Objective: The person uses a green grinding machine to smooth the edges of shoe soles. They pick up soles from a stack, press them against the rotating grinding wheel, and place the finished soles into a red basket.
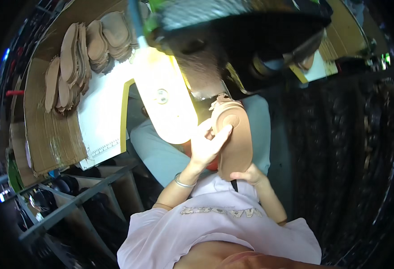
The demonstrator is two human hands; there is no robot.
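A tan leather shoe piece (237, 139), shaped like an insole, is held upright in front of me. Its top end sits under the dark head of a sewing machine (233, 54). My left hand (206, 143) presses on its left edge, fingers spread across the surface, a metal bangle on that wrist. My right hand (246, 174) grips the piece's lower end from below. A brightly lit white machine bed (165, 103) lies just left of the piece.
Stacks of the same tan insole-shaped pieces (85, 54) lie on cardboard (49, 139) and white paper at the left. A grey metal frame (71, 201) with dark items stands below left. Dark stacked material (340, 148) fills the right side.
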